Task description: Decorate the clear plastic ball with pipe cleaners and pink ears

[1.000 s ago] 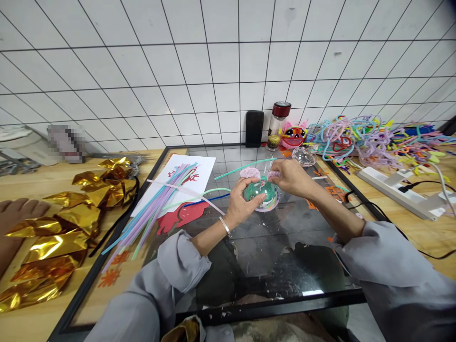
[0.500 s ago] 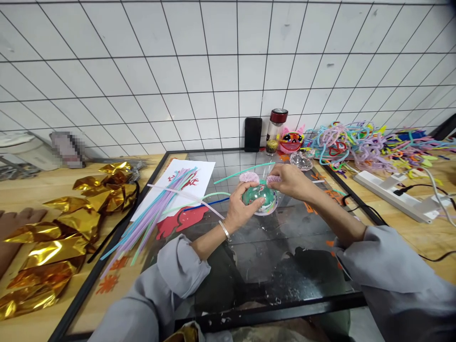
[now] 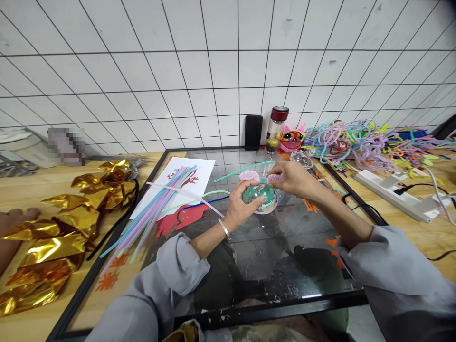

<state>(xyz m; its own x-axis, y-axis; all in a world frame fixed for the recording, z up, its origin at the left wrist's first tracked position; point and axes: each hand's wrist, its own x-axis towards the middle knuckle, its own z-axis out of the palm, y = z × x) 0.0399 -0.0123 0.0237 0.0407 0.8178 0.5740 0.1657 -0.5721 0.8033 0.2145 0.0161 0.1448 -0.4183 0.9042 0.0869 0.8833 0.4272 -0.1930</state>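
My left hand [image 3: 238, 203] is wrapped round the side of a clear, rounded plastic ball [image 3: 259, 192] with green inside, thumb across its front. On top of the ball sit two fuzzy pink chenille-stem pieces, one at the left [image 3: 248, 176] and one at the right [image 3: 273, 179]. My right hand [image 3: 295, 179] pinches the right-hand piece between thumb and fingertips; its far end is hidden by the fingers. Behind the ball, a green chenille stem [image 3: 238, 172] lies on the dark glass panel [image 3: 263, 256].
Left of my hands, loose chenille stems [image 3: 160, 204] lie across white paper [image 3: 204, 166] and a red cutout [image 3: 188, 216]. Gold foil [image 3: 57, 249] and another person's hand [image 3: 17, 218] are further left. Behind stand a phone [image 3: 253, 133], a bottle [image 3: 277, 129] and a pink mask-like figure [image 3: 292, 139]. A power strip [image 3: 395, 194] lies right.
My right hand and forearm have shifted slightly to the right, still at the pink piece. My left hand keeps its hold on the ball. The other person's hand at the left has moved a little.
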